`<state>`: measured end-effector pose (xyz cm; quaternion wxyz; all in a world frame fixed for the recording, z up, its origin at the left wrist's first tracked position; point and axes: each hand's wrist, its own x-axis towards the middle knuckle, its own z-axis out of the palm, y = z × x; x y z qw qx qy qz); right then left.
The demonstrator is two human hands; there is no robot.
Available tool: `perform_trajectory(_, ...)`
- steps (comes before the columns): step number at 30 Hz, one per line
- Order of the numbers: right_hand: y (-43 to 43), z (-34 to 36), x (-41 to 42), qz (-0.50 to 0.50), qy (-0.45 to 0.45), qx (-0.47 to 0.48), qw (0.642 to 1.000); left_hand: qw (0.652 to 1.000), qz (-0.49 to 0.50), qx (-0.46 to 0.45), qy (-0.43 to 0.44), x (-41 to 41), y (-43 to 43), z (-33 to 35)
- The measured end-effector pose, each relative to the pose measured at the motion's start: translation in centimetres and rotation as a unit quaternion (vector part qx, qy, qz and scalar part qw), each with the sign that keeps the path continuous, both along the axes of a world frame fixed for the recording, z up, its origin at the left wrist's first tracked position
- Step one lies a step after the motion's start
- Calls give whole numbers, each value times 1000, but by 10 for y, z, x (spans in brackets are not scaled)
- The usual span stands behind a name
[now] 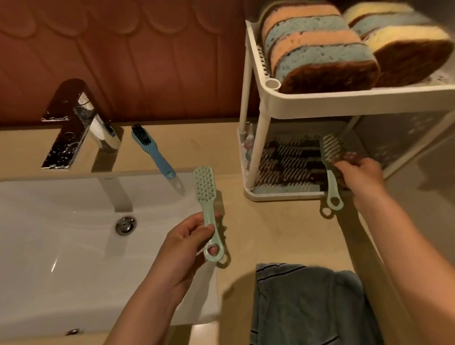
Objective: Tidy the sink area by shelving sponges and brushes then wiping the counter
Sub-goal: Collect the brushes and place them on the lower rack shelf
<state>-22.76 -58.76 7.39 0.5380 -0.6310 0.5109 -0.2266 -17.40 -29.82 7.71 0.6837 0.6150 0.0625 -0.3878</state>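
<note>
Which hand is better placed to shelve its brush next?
Right. The right hand holds its brush at the lower shelf; the left hand holds the other brush by the sink, farther from it.

Reddish scalloped wall (155,54) behind a beige counter (280,222).

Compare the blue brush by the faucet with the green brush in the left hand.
The blue brush lies loose on the counter; the green brush is gripped by the left hand. The blue brush has dark bristles, the green brush pale ones. Both are slim, with a hole at the handle's end.
</note>
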Motion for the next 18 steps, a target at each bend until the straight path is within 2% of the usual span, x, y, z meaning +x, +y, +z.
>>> perform_trajectory(5, -39, -13, 23, 53, 110, 64, 990, 1000, 1, 5, -5, -3, -2, -2)
perform_trajectory(10, -46, -17, 44, 124, 189, -73, 971, 1000, 11, 11, -2, -4, -1, -7)
perform_trajectory(18, -43, -34, 49, 179, 223, -80, 955, 1000, 16, 13, 5, -8, -3, -10)
